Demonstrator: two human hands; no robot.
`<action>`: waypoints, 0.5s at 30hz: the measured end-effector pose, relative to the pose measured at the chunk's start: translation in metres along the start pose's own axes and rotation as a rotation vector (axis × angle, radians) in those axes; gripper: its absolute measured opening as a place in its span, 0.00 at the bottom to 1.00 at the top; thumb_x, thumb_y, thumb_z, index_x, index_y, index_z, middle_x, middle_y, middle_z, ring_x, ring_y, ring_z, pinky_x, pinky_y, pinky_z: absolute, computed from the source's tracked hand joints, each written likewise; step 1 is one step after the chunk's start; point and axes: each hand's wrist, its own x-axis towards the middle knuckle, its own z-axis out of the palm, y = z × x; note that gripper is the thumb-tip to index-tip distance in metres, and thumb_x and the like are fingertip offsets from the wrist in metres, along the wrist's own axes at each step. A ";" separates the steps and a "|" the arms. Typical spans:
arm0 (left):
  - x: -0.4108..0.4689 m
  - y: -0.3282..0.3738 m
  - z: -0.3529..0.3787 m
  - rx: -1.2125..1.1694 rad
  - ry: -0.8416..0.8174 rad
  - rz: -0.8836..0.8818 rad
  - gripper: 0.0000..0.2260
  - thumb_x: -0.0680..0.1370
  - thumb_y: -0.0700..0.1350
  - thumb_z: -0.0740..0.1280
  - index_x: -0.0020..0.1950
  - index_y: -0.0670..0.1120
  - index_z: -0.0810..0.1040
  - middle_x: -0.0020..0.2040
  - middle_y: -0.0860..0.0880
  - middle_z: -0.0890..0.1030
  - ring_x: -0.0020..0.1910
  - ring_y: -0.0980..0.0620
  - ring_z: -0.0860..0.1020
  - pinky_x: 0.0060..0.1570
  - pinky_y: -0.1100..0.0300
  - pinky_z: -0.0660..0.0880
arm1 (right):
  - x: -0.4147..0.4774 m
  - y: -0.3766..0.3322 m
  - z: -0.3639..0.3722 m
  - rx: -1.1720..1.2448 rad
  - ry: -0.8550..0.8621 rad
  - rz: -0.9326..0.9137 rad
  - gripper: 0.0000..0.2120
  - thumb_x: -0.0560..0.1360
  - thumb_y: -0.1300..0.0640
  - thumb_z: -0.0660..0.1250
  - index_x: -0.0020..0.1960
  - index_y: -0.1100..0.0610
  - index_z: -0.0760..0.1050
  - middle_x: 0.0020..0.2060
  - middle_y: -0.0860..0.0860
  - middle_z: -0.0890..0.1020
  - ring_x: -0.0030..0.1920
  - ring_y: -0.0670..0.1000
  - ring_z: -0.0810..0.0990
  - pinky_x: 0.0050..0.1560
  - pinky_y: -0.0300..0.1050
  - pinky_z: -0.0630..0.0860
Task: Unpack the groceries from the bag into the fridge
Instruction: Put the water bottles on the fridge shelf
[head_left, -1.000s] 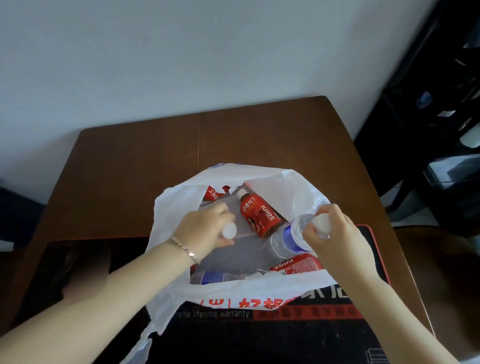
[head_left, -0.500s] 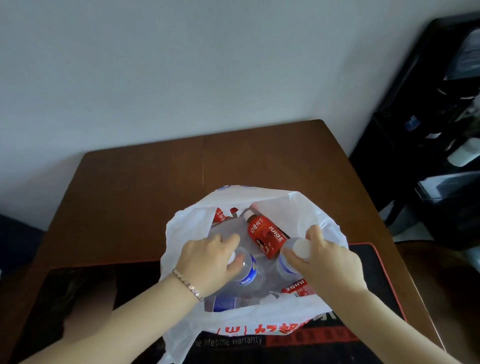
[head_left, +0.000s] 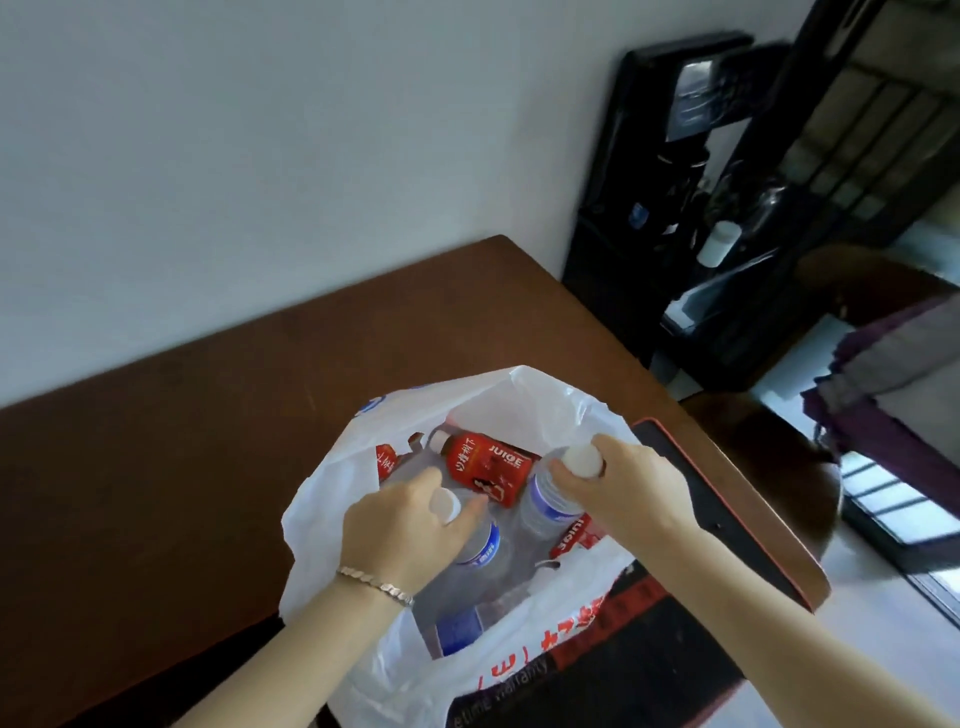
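A white plastic bag (head_left: 550, 400) stands open on the brown table (head_left: 218, 415). Inside it, my left hand (head_left: 402, 527) grips the white-capped neck of a clear water bottle (head_left: 480, 545) with a blue label. My right hand (head_left: 618, 488) grips the cap end of a second water bottle (head_left: 543, 504). Both bottles stand upright, partly lifted in the bag. A red juice bottle (head_left: 485, 465) lies between and behind them. Another red juice bottle (head_left: 571, 538) and a blue-labelled bottle (head_left: 460, 629) lie lower in the bag.
A black mat with a red edge (head_left: 727, 519) lies under the bag at the table's near right. A dark cabinet or appliance (head_left: 670, 218) stands right of the table against the wall. Floor and purple cloth (head_left: 893, 384) show at far right.
Both hands have raised their water bottles more upright inside the bag. The camera has swung right and up, bringing the dark cabinet and the floor into view.
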 end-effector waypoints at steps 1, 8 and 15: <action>0.002 0.003 0.001 0.000 0.046 0.073 0.22 0.70 0.62 0.67 0.29 0.52 0.60 0.26 0.55 0.70 0.22 0.57 0.64 0.24 0.71 0.55 | -0.004 0.001 -0.007 0.008 0.019 0.007 0.13 0.73 0.37 0.62 0.43 0.46 0.71 0.35 0.45 0.77 0.38 0.47 0.79 0.35 0.36 0.75; 0.020 0.066 -0.048 0.001 0.367 0.421 0.17 0.68 0.56 0.62 0.26 0.46 0.65 0.21 0.50 0.70 0.18 0.48 0.67 0.23 0.71 0.58 | -0.064 0.017 -0.105 0.124 0.379 -0.141 0.19 0.69 0.37 0.64 0.29 0.46 0.61 0.25 0.42 0.67 0.27 0.40 0.68 0.29 0.30 0.58; -0.004 0.206 -0.073 0.070 0.358 0.764 0.15 0.67 0.57 0.58 0.30 0.50 0.56 0.24 0.54 0.57 0.22 0.53 0.57 0.29 0.71 0.43 | -0.141 0.113 -0.170 0.132 0.584 -0.034 0.23 0.62 0.32 0.60 0.33 0.53 0.74 0.27 0.45 0.78 0.31 0.48 0.78 0.32 0.44 0.77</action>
